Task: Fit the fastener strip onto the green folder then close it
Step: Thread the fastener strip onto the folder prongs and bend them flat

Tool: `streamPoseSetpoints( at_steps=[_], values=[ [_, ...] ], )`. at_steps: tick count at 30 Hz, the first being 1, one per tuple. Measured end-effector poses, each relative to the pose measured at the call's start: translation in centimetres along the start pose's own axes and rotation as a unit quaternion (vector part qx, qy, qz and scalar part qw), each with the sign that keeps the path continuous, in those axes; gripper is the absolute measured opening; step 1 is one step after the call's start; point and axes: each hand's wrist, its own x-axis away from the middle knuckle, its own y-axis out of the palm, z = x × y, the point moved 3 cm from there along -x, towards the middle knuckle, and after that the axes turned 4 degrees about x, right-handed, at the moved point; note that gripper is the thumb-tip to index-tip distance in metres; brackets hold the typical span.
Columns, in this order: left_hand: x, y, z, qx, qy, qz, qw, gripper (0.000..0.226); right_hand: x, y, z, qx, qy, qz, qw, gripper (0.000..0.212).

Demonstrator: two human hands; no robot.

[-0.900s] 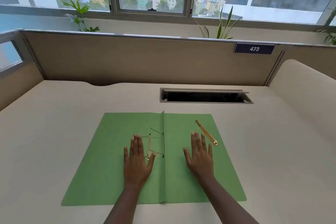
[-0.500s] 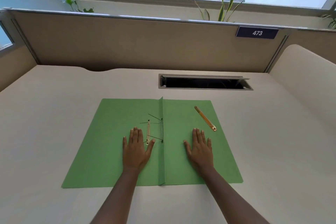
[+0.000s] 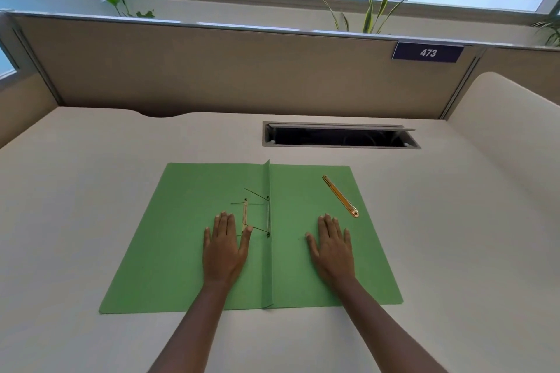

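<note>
1. Nothing on the desk has shifted; both hands stay put.
2. Green folder lies open, flat.
3. Left hand and right hand rest open, palms down, empty.
4. Gold fastener strip lies on the right flap; a second strip lies beside the left thumb.

Matt green card folder, shiny gold metal fastener strip, smooth matt cream desk.

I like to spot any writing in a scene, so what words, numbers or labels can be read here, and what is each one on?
"473": white digits on a dark plate fixed at the top edge of the desk partition, at the right.
Nothing else readable: the green folder, the gold strip lying on it and the desk bear no visible text.
</note>
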Motion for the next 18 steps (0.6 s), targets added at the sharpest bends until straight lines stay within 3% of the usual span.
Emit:
streamPoseSetpoints(
  at_steps=[2,4,7,10,14,18],
  values=[
    [-0.1,-0.1,0.4,0.040,-0.018,0.025,0.999,0.079,0.0,-0.2,0.2,-0.009,-0.004,0.007,1.000,0.057],
    [-0.3,-0.3,1.0,0.096,-0.035,0.064,0.993,0.058,-0.1,-0.7,0.6,-0.019,-0.009,0.029,0.999,0.053],
    [-0.8,-1.0,2.6,0.135,-0.037,0.127,0.982,0.051,-0.7,-1.9,1.5,-0.045,0.003,0.069,0.997,0.046],
    [-0.9,-1.5,4.9,0.070,0.063,0.169,0.981,0.042,-1.7,-3.1,2.8,-0.059,0.033,0.086,0.994,0.043],
    [-0.2,-0.3,8.4,-0.044,0.225,0.149,0.962,0.049,-3.3,-4.5,4.4,-0.057,0.080,0.086,0.991,0.038],
    [0.5,2.2,10.3,-0.070,0.233,0.053,0.968,0.040,-4.5,-5.2,5.1,-0.034,0.109,0.069,0.991,0.034]
  ],
)
